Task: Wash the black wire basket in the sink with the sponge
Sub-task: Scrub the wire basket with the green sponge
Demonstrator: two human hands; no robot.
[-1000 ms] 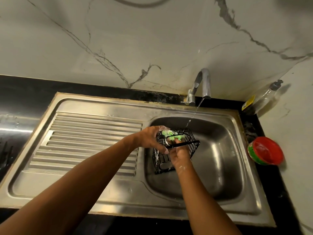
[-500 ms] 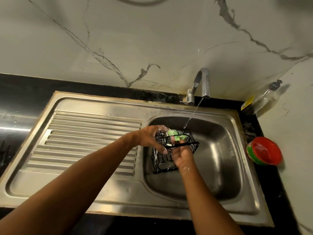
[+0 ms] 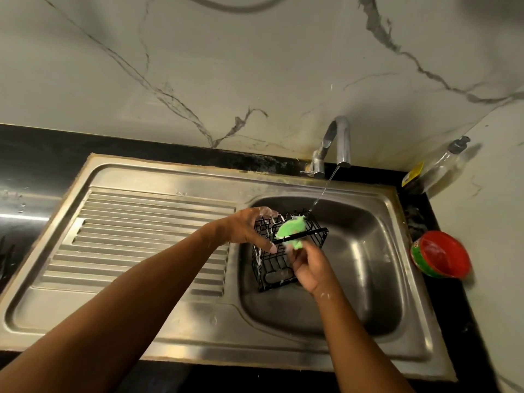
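In the stainless steel sink [image 3: 368,279], left hand [image 3: 249,228] fingers curled round the black wire basket [image 3: 273,269], right hand [image 3: 309,265] pinching a green sponge [image 3: 292,229] just past the left thumb.

I can read no word, brand or number from where I stand. The clear plastic bottle with the dark pump top [image 3: 442,168], in the corner to the right of the chrome tap [image 3: 338,140], carries a yellow label [image 3: 412,174] with dark marks on it, but the print is too small and blurred for me to make out. The round red tub [image 3: 441,255] on the black counter [image 3: 453,307] has a green band [image 3: 419,258] round its side with a pale mark near its upper left end, and that is illegible to me too.
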